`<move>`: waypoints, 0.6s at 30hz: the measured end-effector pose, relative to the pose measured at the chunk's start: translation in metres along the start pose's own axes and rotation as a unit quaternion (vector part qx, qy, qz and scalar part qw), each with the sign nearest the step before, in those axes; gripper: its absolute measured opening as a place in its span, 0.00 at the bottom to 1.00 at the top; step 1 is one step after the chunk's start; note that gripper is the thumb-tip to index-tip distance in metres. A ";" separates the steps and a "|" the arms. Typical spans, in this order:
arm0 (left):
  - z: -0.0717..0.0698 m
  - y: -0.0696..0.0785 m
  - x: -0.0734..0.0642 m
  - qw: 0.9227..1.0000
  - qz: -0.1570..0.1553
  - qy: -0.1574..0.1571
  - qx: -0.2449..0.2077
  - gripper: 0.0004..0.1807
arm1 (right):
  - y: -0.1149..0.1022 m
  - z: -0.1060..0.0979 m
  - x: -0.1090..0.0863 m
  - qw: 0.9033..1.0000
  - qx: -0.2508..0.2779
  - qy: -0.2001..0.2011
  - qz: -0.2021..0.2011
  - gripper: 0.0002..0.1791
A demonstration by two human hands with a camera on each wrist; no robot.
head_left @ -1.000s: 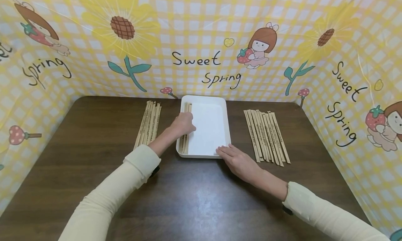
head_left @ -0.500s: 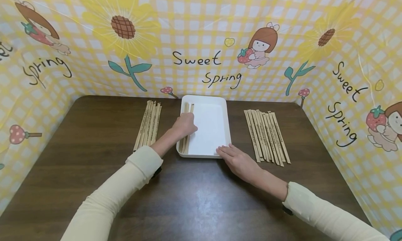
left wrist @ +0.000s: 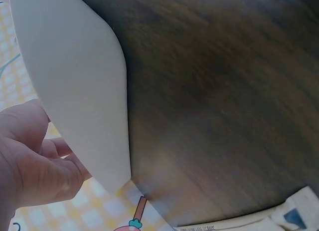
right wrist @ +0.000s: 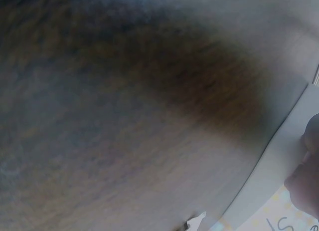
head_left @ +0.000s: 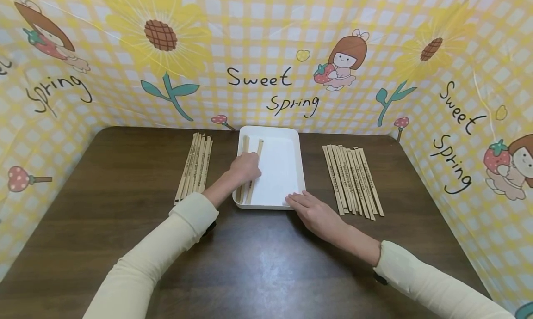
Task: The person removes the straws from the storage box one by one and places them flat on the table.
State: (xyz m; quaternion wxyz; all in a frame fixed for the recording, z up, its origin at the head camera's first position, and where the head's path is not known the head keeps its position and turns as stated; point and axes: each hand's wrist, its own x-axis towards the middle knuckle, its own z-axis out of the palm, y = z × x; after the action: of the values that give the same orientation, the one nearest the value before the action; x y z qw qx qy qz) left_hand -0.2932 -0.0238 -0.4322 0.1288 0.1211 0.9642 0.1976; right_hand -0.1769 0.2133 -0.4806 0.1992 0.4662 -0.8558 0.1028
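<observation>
A white rectangular tray [head_left: 279,166] lies on the table, its outer wall [left wrist: 89,91] filling part of the left wrist view. My left hand [head_left: 246,165] reaches over its left side and pinches a thin paper-wrapped stick [head_left: 260,148], which slants on the tray floor; the fingertips are hidden. Along the tray's left wall lie other wrapped sticks [head_left: 245,144], partly covered by the hand. At the near right corner, the fairly straight fingers of my right hand [head_left: 318,215] rest over the rim. That hand [right wrist: 305,183] is dark and cropped in the right wrist view.
Left of the tray lies a row of several brown paper-wrapped sticks [head_left: 193,168]. Another row of wrapped sticks [head_left: 354,180] lies to the right. The dark wooden table [head_left: 266,263] is backed and flanked by a yellow checked cloth [head_left: 258,37].
My left hand has shifted slightly right, drawing one wrapped stick away from those at the tray's left wall, so it now slants. My right hand has stayed on the tray corner.
</observation>
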 end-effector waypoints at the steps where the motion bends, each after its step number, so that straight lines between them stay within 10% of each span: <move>1: 0.000 0.000 0.000 1.000 -0.001 -0.004 0.001 0.14 | 0.000 0.000 0.000 1.000 -0.001 0.000 0.000 0.24; 18: -0.005 0.007 -0.004 1.000 0.006 -0.005 -0.021 0.05 | -0.001 -0.002 0.001 1.000 0.002 -0.011 0.007 0.22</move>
State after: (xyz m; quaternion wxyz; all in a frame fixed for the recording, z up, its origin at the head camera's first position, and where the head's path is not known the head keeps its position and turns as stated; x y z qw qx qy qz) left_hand -0.2897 -0.0205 -0.4239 0.1346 0.1255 0.9585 0.2179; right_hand -0.1757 0.2131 -0.4781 0.1879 0.4621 -0.8608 0.1005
